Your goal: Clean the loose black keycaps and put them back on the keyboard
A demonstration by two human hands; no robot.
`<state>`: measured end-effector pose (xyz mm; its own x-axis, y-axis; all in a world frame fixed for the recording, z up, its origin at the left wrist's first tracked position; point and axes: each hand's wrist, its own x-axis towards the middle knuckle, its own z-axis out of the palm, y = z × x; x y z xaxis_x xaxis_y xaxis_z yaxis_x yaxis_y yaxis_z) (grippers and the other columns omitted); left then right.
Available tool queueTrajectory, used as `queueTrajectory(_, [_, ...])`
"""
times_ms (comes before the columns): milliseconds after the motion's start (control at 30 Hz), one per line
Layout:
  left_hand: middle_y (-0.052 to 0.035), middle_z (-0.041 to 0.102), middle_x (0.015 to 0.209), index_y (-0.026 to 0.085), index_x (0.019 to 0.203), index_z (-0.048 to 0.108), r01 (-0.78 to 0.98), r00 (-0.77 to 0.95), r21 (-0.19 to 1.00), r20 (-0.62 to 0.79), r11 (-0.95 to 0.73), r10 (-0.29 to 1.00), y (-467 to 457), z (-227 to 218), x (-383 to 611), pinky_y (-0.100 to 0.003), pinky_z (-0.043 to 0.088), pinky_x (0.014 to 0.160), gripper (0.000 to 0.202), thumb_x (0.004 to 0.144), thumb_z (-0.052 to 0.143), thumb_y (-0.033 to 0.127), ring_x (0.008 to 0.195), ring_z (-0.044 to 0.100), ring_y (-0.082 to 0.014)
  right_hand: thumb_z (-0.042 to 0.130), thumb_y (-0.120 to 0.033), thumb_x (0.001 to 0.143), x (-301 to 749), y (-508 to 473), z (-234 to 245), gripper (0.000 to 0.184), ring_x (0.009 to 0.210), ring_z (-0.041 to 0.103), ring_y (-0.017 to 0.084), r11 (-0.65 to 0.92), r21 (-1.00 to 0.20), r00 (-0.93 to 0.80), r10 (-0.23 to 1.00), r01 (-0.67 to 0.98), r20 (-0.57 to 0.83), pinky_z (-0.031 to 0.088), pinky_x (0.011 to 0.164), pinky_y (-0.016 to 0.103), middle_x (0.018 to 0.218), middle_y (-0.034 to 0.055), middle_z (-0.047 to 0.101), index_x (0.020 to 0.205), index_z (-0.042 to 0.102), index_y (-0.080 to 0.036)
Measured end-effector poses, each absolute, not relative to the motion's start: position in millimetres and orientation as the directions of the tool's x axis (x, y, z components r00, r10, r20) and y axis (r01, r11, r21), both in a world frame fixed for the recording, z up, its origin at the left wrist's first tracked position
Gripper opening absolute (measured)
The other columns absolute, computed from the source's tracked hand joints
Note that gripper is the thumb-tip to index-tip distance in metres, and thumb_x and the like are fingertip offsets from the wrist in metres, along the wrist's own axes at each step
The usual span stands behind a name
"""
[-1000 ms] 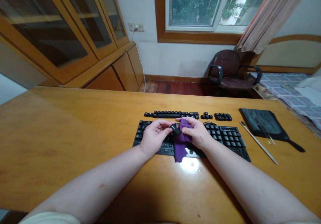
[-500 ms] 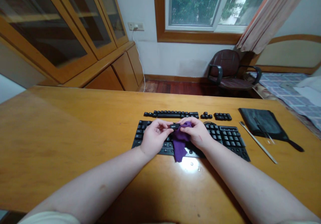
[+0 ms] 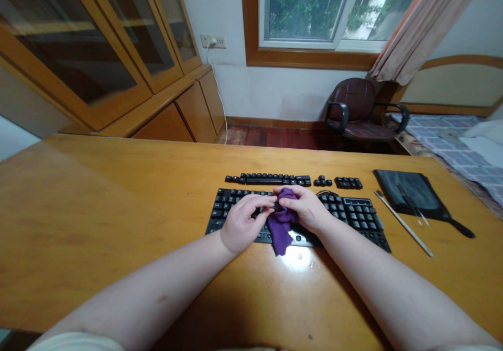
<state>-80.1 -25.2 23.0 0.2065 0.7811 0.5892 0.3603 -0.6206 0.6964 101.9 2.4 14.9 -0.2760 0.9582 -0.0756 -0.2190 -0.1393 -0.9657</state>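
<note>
My left hand is closed, pinching one end of a black keycap between thumb and fingertips. Wrapped over the keycap's other end is a purple cloth, which my right hand grips. The cloth's loose end hangs down toward the keyboard's front edge. Both hands are above a black keyboard that has some of its keys off. Behind it, loose keycaps lie in rows, with smaller groups to the right. Most of the held keycap is hidden by fingers and cloth.
To the right on the wooden desk lie a long thin brush and a black pouch with a wire tool on it. A brown armchair stands beyond the desk, near a bed.
The keycap has turned, and its printed face no longer shows. The cloth now covers more of it, and my right fingers have shifted around the cloth.
</note>
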Motion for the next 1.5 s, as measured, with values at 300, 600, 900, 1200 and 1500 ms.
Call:
queueTrajectory(300, [-0.0019,0.071,0.089,0.024,0.091,0.066,0.429,0.214,0.743,0.468,-0.513,0.857,-28,27,-77,-0.031,0.052,0.085,0.013,0.078,0.064,0.022,0.087,0.066,-0.0175,0.079,-0.026,0.058,97,-2,21,0.029,0.071,0.063,0.015,-0.177,-0.970,-0.292,0.948,-0.164,-0.123,0.049,0.073,0.031,0.078,0.0002,0.069,0.085,0.071,-0.019])
queueTrajectory(600, [-0.0047,0.070,0.091,0.020,0.078,0.045,-0.014,0.043,0.963,0.271,-0.270,0.962,-23,21,-70,-0.034,0.054,0.082,0.019,0.074,0.064,0.016,0.090,0.068,-0.0182,0.081,-0.020,0.053,97,2,12,0.034,0.074,0.064,0.014,-0.216,-0.908,-0.282,0.953,-0.359,-0.115,0.049,0.077,0.031,0.084,0.0004,0.070,0.084,0.069,-0.021])
queueTrajectory(900, [-0.0057,0.066,0.090,0.019,0.080,0.050,0.044,0.146,0.960,0.269,-0.278,0.952,-25,21,-71,-0.037,0.051,0.089,0.013,0.076,0.063,0.021,0.098,0.065,-0.0210,0.080,-0.022,0.057,94,-3,16,0.033,0.070,0.063,0.013,-0.225,-0.929,-0.339,0.933,-0.292,-0.119,0.049,0.073,0.029,0.083,0.0011,0.070,0.088,0.069,-0.019])
queueTrajectory(1200, [-0.0054,0.065,0.094,0.019,0.097,0.059,0.052,0.081,0.945,0.317,-0.322,0.945,-19,17,-74,-0.034,0.052,0.085,0.022,0.075,0.065,0.021,0.089,0.064,-0.0174,0.081,-0.026,0.056,92,-4,15,0.035,0.074,0.065,0.016,-0.264,-0.871,-0.335,0.934,-0.415,-0.123,0.050,0.078,0.033,0.085,0.0025,0.071,0.089,0.069,-0.021])
queueTrajectory(1500, [-0.0075,0.068,0.095,0.016,0.082,0.066,-0.060,0.086,0.969,0.243,-0.238,0.966,-15,27,-73,-0.037,0.053,0.087,0.020,0.063,0.073,0.019,0.091,0.065,-0.0203,0.080,-0.030,0.055,92,-3,13,0.030,0.066,0.059,0.014,-0.178,-0.922,-0.249,0.964,-0.343,-0.094,0.047,0.069,0.029,0.074,-0.0004,0.065,0.078,0.066,-0.018])
